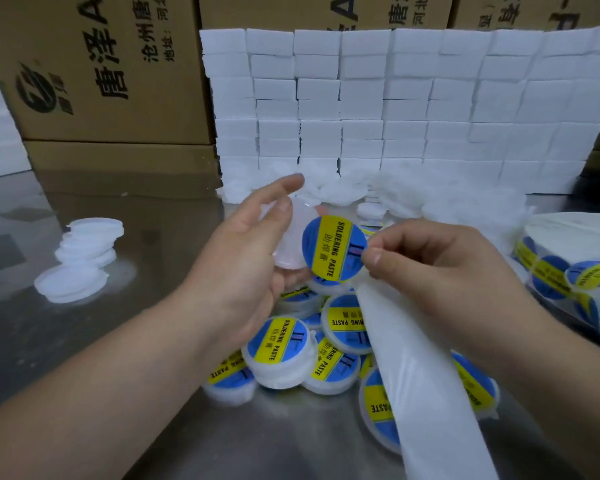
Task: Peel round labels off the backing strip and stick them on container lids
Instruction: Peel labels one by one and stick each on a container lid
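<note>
My left hand holds a plain white lid tilted up above the table, fingers curled round it. My right hand pinches a round blue and yellow label by its right edge, close beside the lid. The white backing strip runs from under my right hand down to the lower right. Below both hands lies a heap of labelled lids, several of them face up.
Several unlabelled white lids sit on the steel table at the left. A label roll lies at the right edge. White foam blocks form a wall behind, with cardboard boxes at the back left.
</note>
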Demonstrator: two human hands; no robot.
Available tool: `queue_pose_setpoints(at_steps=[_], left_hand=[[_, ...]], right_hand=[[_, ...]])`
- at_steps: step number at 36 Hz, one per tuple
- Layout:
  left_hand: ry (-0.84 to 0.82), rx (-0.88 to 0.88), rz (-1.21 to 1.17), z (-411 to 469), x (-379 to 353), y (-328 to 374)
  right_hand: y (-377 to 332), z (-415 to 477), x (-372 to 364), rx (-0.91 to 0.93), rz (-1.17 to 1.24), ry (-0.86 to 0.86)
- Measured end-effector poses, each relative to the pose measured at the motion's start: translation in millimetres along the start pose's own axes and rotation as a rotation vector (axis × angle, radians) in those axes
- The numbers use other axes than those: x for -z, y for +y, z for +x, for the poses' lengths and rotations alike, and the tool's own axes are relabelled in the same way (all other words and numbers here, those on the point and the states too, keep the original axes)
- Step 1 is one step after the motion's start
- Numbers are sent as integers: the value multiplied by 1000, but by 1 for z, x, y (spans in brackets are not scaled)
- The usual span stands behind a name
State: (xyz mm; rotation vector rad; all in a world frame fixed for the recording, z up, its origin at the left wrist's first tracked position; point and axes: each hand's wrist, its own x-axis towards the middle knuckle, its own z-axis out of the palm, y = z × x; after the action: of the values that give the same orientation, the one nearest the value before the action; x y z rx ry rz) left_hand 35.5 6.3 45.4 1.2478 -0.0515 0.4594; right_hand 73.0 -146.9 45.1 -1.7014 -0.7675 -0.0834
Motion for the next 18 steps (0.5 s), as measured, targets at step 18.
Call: queue_pose_setpoints(at_steps=[18], left_hand=[[-326, 125, -188, -4, 5, -8]], right_hand=[[1, -1, -4, -24, -7, -45]])
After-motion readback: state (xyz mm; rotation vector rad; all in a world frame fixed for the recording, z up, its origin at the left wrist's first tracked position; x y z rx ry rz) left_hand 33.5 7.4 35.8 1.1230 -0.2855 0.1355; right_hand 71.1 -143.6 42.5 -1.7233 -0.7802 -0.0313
